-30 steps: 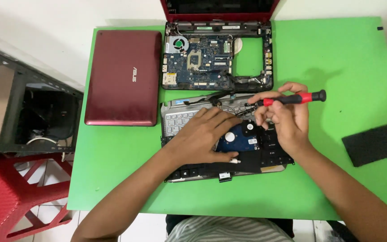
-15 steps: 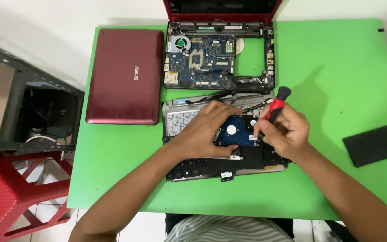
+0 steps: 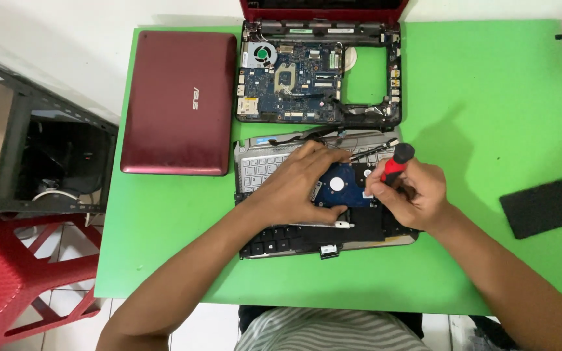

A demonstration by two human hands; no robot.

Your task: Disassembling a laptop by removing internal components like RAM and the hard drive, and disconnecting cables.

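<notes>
The left hand (image 3: 300, 185) lies flat, fingers spread and together on nothing, pressing down on the blue drive (image 3: 345, 187), which sits on the upturned keyboard panel (image 3: 274, 166) directly under and just right of that hand. The right hand (image 3: 408, 195) is closed around a screwdriver (image 3: 397, 162) with a red and black handle, held nearly upright, its tip pointing down at the right edge of the drive; the tip itself is hidden by the fingers. Past the fingertips of both hands, farther from the person, lies an open laptop base (image 3: 320, 75) with its blue circuit board and a small fan bared, framed in dark red. Left of the left hand, well apart from it, a dark red lid (image 3: 180, 101) lies flat. Right of the right hand, well apart, a black foam pad (image 3: 548, 205) rests near the edge. All of this sits on a bright green tabletop (image 3: 489, 97), smooth and matte, with the hands' shadows falling on it. Beyond its far edge is a white wall. Left of the tabletop, below it, stand a dark metal rack (image 3: 27, 156) and a red plastic stool (image 3: 14, 279) on pale floor tiles. At the near edge, striped clothing shows on the person's lap.
</notes>
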